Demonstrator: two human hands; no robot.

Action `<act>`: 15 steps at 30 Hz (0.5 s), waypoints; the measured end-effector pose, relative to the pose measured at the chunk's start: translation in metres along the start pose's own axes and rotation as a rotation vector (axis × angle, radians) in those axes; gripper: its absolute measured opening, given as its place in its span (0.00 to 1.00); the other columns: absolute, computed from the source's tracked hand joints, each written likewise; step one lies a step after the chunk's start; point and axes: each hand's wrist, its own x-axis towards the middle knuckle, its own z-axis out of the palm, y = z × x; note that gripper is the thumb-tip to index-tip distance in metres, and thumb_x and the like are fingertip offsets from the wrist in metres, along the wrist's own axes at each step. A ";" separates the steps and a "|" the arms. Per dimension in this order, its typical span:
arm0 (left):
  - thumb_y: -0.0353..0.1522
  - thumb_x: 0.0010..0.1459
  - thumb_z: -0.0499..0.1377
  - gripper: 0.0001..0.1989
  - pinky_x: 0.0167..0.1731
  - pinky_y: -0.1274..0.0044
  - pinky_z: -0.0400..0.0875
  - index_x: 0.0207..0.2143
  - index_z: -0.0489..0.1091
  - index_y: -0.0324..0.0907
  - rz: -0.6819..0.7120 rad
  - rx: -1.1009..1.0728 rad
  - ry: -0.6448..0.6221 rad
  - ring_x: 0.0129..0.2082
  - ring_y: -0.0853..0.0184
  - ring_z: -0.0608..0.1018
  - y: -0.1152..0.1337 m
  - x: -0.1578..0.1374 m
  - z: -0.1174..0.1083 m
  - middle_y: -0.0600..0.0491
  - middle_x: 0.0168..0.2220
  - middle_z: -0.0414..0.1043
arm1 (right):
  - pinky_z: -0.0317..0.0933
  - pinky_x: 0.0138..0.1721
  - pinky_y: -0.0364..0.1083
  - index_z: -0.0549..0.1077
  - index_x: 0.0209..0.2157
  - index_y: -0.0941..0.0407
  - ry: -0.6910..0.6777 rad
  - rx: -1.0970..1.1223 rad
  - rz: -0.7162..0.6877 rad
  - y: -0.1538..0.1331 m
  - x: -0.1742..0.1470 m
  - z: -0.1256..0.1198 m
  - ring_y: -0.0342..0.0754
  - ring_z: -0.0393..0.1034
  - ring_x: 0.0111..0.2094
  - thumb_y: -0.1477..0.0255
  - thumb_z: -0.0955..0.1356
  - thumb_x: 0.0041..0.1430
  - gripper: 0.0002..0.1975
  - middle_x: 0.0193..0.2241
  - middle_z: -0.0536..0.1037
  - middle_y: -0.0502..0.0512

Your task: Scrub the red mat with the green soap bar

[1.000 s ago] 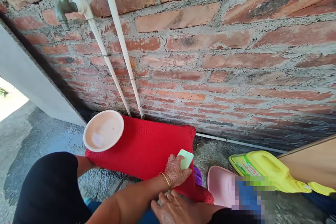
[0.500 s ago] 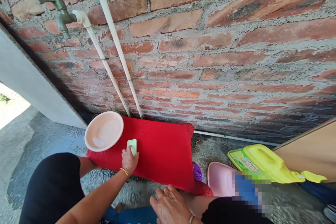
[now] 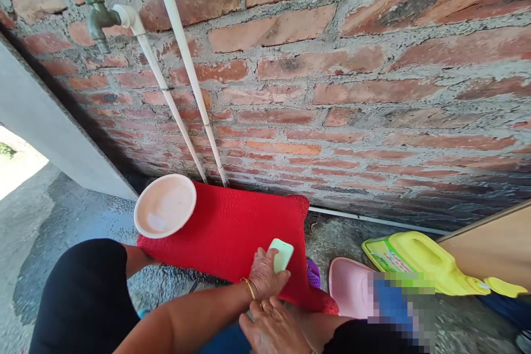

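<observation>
A red mat or thick cloth [image 3: 232, 221] lies spread over a low support in front of me, its surface wet-looking at the left. My left hand [image 3: 265, 274], with a gold bangle at the wrist, is closed around a pale green scrub brush [image 3: 282, 254] and presses it on the mat's right part. The brush's underside is hidden. My right hand [image 3: 276, 326], wearing a ring, rests at the mat's near edge by my right knee, just below the left wrist. Its fingers are loosely bent and apart, with nothing visible in them.
A pale pink basin [image 3: 165, 206] of water stands on the mat's left end. A tap [image 3: 97, 16] and white pipes [image 3: 178, 33] run along the brick wall. Right of the mat are a purple slipper [image 3: 313, 274], a pink plastic container [image 3: 348, 285] and a yellow detergent jug [image 3: 418, 257].
My left hand has slid the brush from the mat's middle left over to its right part, and the forearm now crosses in front of me. My right hand has stayed almost in place.
</observation>
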 end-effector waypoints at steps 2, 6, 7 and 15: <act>0.40 0.59 0.55 0.19 0.46 0.68 0.68 0.52 0.64 0.45 -0.039 0.023 0.071 0.46 0.64 0.71 -0.024 -0.004 -0.026 0.48 0.50 0.66 | 0.61 0.43 0.51 0.74 0.35 0.55 -0.018 0.007 0.000 -0.002 0.000 -0.003 0.53 0.73 0.36 0.69 0.63 0.56 0.09 0.34 0.77 0.59; 0.39 0.57 0.57 0.22 0.45 0.71 0.66 0.53 0.63 0.43 -0.269 0.165 0.377 0.41 0.63 0.72 -0.083 -0.020 -0.090 0.47 0.41 0.66 | 0.60 0.44 0.53 0.74 0.34 0.55 -0.031 0.056 -0.015 -0.007 0.000 -0.005 0.53 0.72 0.37 0.69 0.64 0.54 0.09 0.33 0.77 0.61; 0.39 0.57 0.56 0.23 0.44 0.71 0.66 0.54 0.62 0.42 -0.327 0.204 0.424 0.40 0.62 0.72 -0.095 -0.025 -0.102 0.47 0.40 0.66 | 0.60 0.45 0.53 0.74 0.34 0.56 -0.030 0.061 -0.015 -0.008 0.000 -0.005 0.53 0.72 0.37 0.69 0.64 0.55 0.09 0.33 0.77 0.61; 0.37 0.55 0.57 0.26 0.46 0.73 0.64 0.56 0.59 0.40 -0.318 0.180 0.377 0.43 0.61 0.71 -0.061 -0.042 -0.064 0.45 0.43 0.64 | 0.61 0.44 0.52 0.74 0.34 0.55 -0.022 0.016 -0.035 -0.012 -0.001 0.001 0.54 0.72 0.37 0.67 0.65 0.54 0.09 0.33 0.77 0.60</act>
